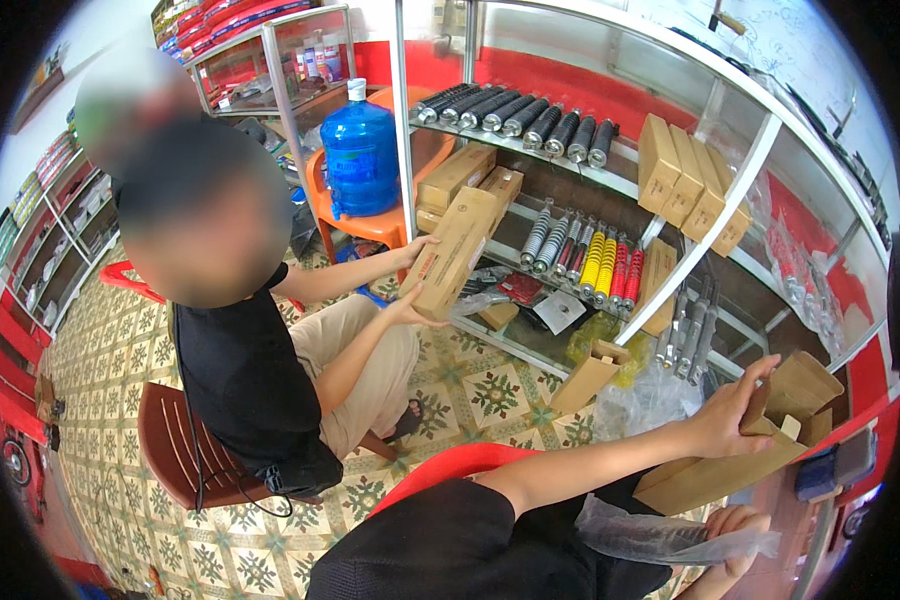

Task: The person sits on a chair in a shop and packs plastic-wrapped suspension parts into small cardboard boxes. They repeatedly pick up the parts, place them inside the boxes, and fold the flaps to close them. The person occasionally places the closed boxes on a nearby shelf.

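My left hand [748, 412] is closed around the upper part of a long brown cardboard box [715, 474]. The box is tilted, and its end flaps stand open at the upper right. Below it, my right hand [738, 530] grips a clear plastic bag [650, 532] that stretches to the left across my black shirt. I cannot make out whether anything is inside the bag. A slim upright cardboard box [590, 378] with its top open stands beyond my left forearm, near crumpled clear plastic [650, 400].
A seated person [240, 400] at left holds a closed cardboard box [455, 250] in both hands. Glass shelving [610, 165] ahead carries black, yellow, red and silver shock absorbers and more boxes. A blue water jug [360, 160] rests on an orange chair [370, 228].
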Demonstrator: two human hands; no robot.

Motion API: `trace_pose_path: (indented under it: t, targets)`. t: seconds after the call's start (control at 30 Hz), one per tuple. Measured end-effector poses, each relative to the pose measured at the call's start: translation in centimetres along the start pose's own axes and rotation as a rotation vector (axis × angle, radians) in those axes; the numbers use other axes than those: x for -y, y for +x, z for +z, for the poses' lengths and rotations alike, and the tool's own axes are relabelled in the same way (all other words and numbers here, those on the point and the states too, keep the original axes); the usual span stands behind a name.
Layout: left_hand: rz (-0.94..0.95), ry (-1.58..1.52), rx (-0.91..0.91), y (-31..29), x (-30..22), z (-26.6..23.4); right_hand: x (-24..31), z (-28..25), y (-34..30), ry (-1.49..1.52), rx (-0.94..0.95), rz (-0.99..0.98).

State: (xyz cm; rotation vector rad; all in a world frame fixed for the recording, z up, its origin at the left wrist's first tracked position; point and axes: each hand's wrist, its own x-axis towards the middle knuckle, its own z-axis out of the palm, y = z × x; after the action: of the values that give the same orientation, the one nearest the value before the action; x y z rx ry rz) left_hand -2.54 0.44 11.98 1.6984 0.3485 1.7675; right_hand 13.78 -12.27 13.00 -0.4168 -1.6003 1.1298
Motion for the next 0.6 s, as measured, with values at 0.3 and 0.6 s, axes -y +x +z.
trace_pose_path:
  t: [0.3, 0.6]
  targets:
    - [0.076, 0.132, 0.109, 2.7, -5.5, -2.0, -0.1, 0.2, -0.1, -0.02, 0.05, -0.038]
    - [0.07, 0.436, 0.18, 3.7, -7.4, -4.3, 0.5, -0.3, -0.1, -0.014, 0.05, 0.037]
